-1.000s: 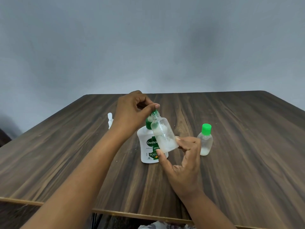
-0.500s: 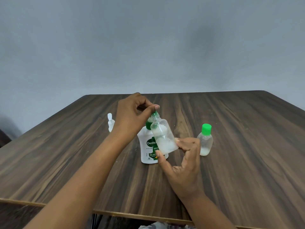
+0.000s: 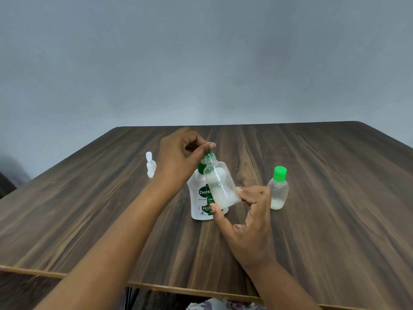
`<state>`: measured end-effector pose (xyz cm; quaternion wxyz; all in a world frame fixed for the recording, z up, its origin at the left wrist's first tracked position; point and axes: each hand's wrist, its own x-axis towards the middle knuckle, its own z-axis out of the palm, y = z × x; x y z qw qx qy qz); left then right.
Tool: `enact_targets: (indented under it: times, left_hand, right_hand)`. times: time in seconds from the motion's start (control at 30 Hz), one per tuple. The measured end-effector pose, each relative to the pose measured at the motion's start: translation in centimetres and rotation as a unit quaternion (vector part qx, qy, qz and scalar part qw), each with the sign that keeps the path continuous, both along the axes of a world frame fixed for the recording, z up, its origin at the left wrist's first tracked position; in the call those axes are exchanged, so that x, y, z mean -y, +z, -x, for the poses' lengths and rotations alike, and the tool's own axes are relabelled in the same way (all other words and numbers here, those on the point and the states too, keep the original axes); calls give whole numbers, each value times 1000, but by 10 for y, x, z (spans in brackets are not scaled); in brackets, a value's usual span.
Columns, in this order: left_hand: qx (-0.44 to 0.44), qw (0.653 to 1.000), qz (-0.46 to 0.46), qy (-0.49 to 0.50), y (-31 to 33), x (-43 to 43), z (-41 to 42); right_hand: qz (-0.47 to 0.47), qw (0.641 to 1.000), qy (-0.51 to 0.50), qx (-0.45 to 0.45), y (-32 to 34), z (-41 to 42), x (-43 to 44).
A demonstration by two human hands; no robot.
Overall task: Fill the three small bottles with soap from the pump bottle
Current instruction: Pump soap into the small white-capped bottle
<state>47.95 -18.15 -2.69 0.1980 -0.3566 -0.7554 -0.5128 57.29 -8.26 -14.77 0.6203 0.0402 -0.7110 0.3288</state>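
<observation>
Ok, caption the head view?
Right hand holds a tilted small bottle at the pump bottle; left hand grips its pump.

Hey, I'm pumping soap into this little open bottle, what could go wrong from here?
1. The right hand only pinches the tilted open bottle near its base. It could slip, or its narrow mouth could miss the nozzle, putting soap on the table.
2. The left hand works the pump bottle from the top with nothing bracing its base, so it might tip.
3. The green-capped bottle stands close beside the right hand and could get knocked.
</observation>
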Motion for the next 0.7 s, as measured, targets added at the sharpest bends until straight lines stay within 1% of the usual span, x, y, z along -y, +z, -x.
enact_targets:
  times: [0.07,0.17,0.23,0.33,0.47,0.6,0.7]
  left_hand:
    - [-15,1000,19,2,6,0,0]
    - [-45,996,69,12,16,1,2]
    - [-50,995,88,14,19,1,4]
    - [-41,997,67,13,14,2,3]
    - [-3,1000,21,-1,2,2,1]
    - [-13,1000,7,-3,0,2,-1]
    - [-33,999,22,4,8,3,0]
  right_hand:
    - [6,1000,3,1,1,0,0]
    - [12,1000,7,0,2,0,-1]
    - [16,1000,10,-1,2,1,0]
    - [19,1000,16,0,2,2,0]
    - [16,1000,19,-8,1,1,1]
    - [10,1000,13,-6,1,0,0]
    - [18,1000,14,-3,2,1,0]
